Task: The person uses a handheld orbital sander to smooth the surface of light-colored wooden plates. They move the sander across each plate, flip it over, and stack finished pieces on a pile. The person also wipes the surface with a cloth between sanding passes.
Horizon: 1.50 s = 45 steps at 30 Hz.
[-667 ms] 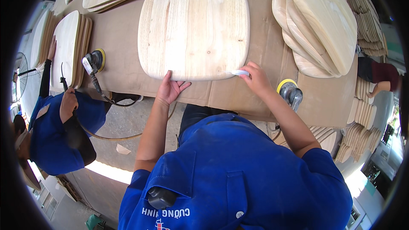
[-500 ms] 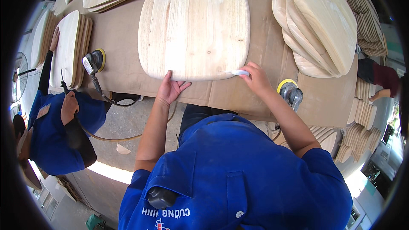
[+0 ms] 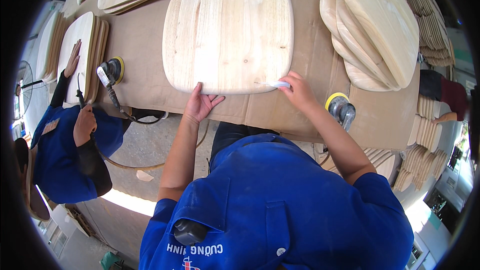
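A pale wooden board (image 3: 227, 35) with rounded corners lies flat on the brown cardboard cover (image 3: 142, 45) of the table. At its near edge my left hand (image 3: 201, 104) is palm up, thumb over the rim and the other fingers at or below the edge. My right hand (image 3: 299, 92) pinches a small white tool (image 3: 281, 84) with a thin pointed tip. That tip rests on or just above the board near its lower right corner; I cannot tell whether it touches. Small dark marks show in the wood.
Two sanders with yellow-edged pads flank the board, one on the left (image 3: 111, 71), one on the right (image 3: 340, 110). Stacked boards (image 3: 377, 25) stand to the right, more at the far left. A co-worker's hand (image 3: 73, 59) lies on a stack; their other hand (image 3: 85, 124) grips a hose-fed nozzle.
My right hand and the white tool have shifted slightly left along the board. My left hand stays put. The co-worker's upper hand has moved onto the face of the stacked board.
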Each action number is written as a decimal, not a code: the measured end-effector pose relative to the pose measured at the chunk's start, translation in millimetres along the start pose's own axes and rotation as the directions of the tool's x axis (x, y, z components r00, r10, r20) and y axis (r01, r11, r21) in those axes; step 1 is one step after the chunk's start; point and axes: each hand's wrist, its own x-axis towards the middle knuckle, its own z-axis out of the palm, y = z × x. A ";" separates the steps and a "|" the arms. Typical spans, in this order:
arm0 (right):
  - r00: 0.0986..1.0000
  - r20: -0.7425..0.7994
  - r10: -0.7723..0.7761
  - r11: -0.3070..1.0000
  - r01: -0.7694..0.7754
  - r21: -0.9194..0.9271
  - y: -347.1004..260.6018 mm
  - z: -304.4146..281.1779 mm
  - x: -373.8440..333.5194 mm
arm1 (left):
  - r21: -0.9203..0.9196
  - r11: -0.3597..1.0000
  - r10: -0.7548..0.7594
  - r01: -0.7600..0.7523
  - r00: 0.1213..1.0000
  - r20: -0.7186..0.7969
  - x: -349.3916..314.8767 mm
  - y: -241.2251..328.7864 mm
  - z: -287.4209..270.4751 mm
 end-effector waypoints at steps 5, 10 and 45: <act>0.996 -0.027 -0.090 0.995 0.089 -0.040 3.5 3.9 1.2 | 0.011 1.000 -0.003 0.003 1.000 0.007 -0.1 -0.2 0.1; 0.985 0.015 0.172 0.925 -0.167 0.341 6.3 -3.0 3.0 | 0.002 1.000 -0.008 0.008 1.000 0.004 -0.4 0.9 1.9; 0.871 -0.053 0.489 0.872 -0.485 0.071 115.4 -70.8 18.1 | 0.002 1.000 0.005 -0.005 1.000 0.024 2.2 -0.2 -6.1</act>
